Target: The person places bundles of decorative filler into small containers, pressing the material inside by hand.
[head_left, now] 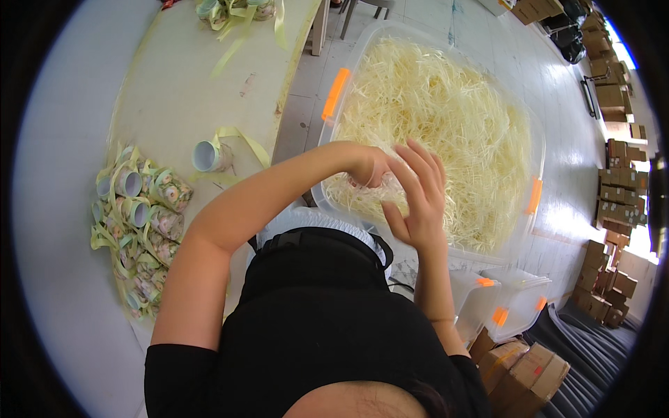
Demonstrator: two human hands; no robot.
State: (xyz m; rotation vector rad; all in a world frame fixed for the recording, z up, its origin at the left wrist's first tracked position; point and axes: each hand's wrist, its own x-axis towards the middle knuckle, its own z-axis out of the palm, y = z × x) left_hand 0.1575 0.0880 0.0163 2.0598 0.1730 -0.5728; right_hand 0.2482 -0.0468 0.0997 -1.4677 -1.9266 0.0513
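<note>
No lettering can be read, even on the cardboard boxes (622,195).

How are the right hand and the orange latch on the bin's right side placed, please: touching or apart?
Apart: the head view plainly shows pale shredded filling between the right hand and the orange latch.

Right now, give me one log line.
left hand: over shreds, grip unclear | right hand: open | bin: holds shreds | cups: on table
</note>
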